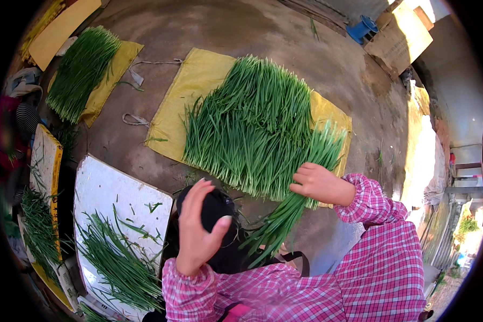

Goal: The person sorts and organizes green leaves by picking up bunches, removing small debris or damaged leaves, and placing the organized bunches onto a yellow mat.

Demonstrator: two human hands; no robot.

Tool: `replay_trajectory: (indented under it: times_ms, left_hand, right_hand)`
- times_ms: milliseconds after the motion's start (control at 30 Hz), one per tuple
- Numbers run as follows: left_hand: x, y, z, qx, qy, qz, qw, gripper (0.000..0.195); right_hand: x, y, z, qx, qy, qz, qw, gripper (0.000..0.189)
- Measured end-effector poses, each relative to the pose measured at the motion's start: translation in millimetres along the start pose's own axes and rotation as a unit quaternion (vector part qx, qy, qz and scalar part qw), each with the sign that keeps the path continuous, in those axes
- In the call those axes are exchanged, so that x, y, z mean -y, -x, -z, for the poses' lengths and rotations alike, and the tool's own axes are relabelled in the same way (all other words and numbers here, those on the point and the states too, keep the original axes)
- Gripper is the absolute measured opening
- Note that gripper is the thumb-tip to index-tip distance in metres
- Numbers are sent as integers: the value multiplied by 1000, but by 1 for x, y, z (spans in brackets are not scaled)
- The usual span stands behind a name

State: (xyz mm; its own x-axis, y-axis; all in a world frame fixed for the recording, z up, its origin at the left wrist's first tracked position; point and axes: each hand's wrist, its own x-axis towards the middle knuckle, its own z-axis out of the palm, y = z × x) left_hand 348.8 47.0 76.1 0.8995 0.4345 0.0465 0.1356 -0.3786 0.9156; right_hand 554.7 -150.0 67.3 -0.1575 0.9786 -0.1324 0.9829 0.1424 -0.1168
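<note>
My right hand [312,183] is closed around a bunch of long green leaves, likely garlic chives [277,225], whose pale ends point up towards the right part of a yellow woven sack [209,66]. On that sack lies a broad pile of the same leaves [249,124], in overlapping rows. My left hand [199,225] is raised with its fingers apart and holds nothing, above a dark-clothed knee. To its left, a loose heap of leaves [116,257] and scattered bits rest on a white board [104,181].
Another leaf pile [82,72] lies on a second yellow sack [124,52] at the upper left. At the left edge, a person in dark and pink clothing sits by a board [44,161] with more leaves. A blue spool [361,29] and cardboard [402,40] stand at the upper right.
</note>
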Motion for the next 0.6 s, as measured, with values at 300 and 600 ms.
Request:
replay_trajectory:
  times_ms: [300,600]
  left_hand:
    - [0,-13,-139,282,380,315,823,26]
    - [49,-1,-187,167,0,243,956,18]
  right_hand:
    - [-2,-32,12,3,-1,86,996,19]
    - [25,26,-100,-192,-838,-339,382,67]
